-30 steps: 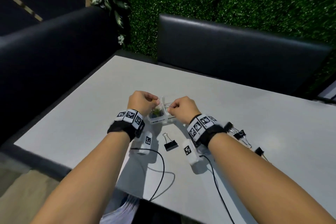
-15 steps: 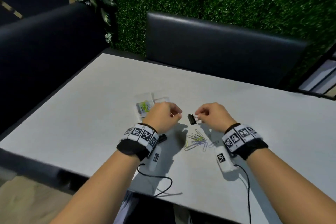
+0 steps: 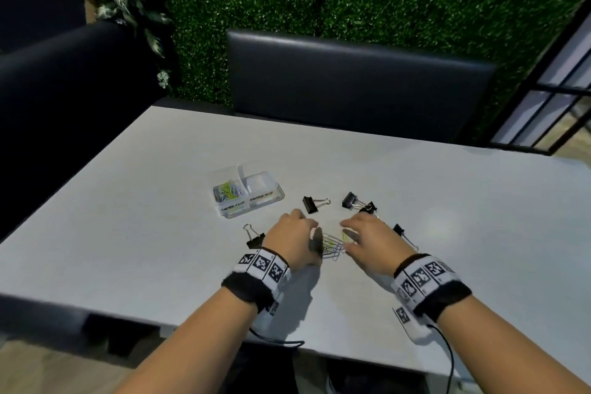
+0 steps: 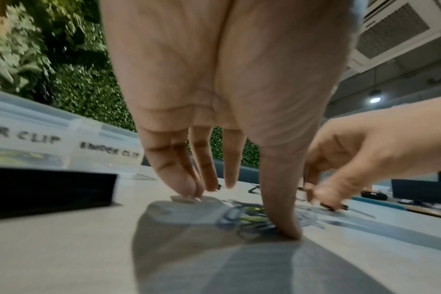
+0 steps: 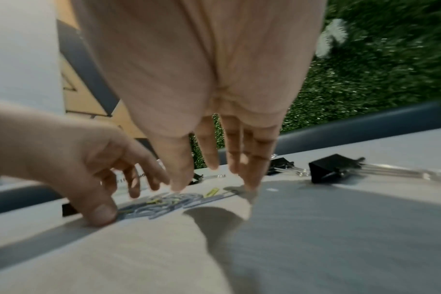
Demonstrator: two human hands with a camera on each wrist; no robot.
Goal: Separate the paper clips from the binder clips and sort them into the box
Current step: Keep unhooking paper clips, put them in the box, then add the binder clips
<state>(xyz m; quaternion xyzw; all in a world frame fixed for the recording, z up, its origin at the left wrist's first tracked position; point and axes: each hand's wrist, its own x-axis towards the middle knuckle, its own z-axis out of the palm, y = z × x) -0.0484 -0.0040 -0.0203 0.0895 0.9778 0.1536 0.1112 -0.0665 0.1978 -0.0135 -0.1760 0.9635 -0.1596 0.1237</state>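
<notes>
On the pale grey table (image 3: 160, 208), both hands reach down on either side of a small heap of silver, blue and yellow wire paper clips (image 3: 332, 246). The left hand (image 3: 292, 241) has its fingers extended downward, thumb tip pressing the table at the heap's edge, gripping nothing. The right hand (image 3: 371, 245) has its fingers spread, fingertips at the table just beside the heap, holding nothing. The clear plastic two-compartment box (image 3: 248, 192) sits just beyond, paper clips in its left compartment. Black binder clips with silver wire handles (image 3: 315, 204) lie scattered around the hands.
</notes>
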